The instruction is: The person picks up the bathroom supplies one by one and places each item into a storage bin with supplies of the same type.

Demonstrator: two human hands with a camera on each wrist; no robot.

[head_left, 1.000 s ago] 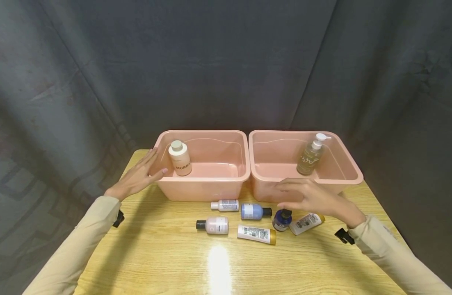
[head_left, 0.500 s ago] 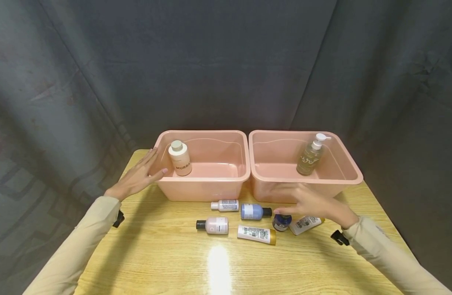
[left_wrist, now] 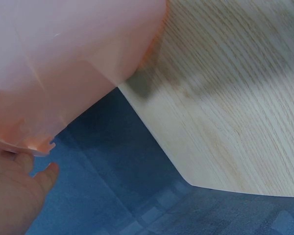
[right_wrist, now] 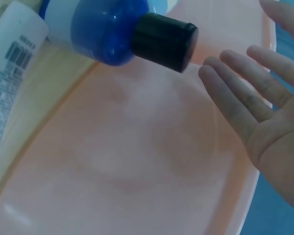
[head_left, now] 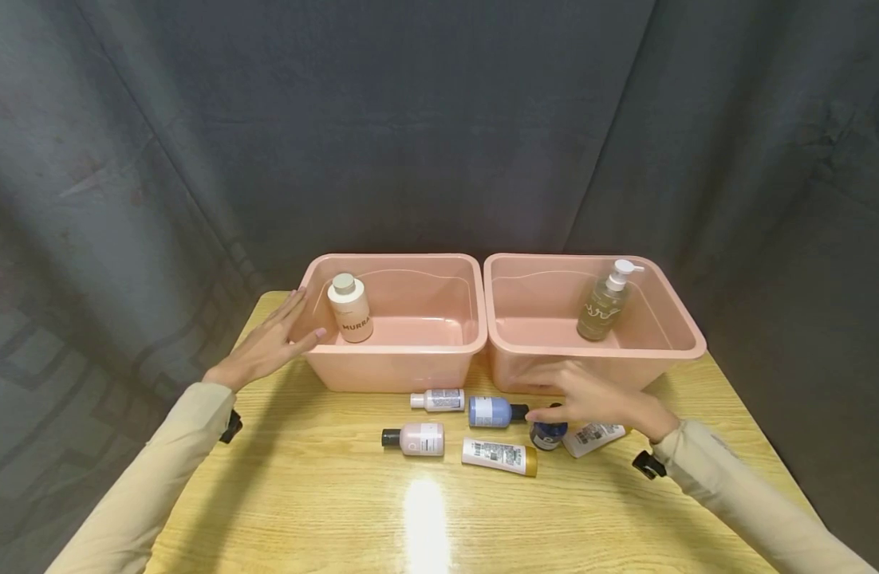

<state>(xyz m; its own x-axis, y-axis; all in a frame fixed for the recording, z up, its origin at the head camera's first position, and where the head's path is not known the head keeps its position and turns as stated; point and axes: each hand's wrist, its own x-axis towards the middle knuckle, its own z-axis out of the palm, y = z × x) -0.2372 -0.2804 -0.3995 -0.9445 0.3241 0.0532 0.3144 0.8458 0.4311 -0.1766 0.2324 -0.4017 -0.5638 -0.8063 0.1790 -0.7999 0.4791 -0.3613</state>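
Our right hand (head_left: 597, 396), fingers spread and holding nothing, has dropped lower and moved leftward over the last second and now hovers just above the dark blue bottle (head_left: 548, 434), which stands on the desk (head_left: 303, 494) before the right pink bin (head_left: 687, 339) (its black cap (right_wrist: 164, 41) sits just beside our fingertips (right_wrist: 213, 73)). We judge a grasp imminent but not yet made. Our left hand (head_left: 267, 344) stays flat against the left pink bin (head_left: 396, 368).

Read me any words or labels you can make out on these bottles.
"MURRA": on the beige bottle in the left tub; the word runs on out of view.
Pump bottle: white script, unreadable.
Small bottles and tubes on the table: barcodes and fine print, too small.
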